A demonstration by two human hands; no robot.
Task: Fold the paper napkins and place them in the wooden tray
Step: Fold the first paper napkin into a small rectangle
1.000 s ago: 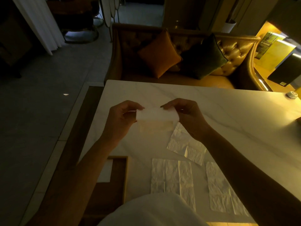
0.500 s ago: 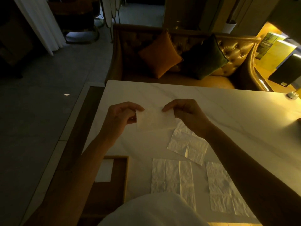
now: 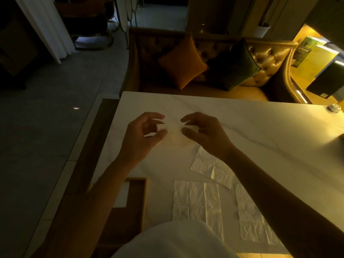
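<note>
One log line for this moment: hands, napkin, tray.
hands: left and right pinching one napkin above table | flat napkins: three near | wooden tray: one napkin inside

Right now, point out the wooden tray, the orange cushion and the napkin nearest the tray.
wooden tray [image 3: 143, 200]: head view, on its right rim.
orange cushion [image 3: 183, 61]: head view, middle of its face.
napkin nearest the tray [image 3: 197, 202]: head view, its flat centre.

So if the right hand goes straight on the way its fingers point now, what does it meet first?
The right hand points left, toward the left hand. It would probably first push into the blurred napkin held between them, then meet the left hand's fingertips. Depth is hard to judge here.
</note>
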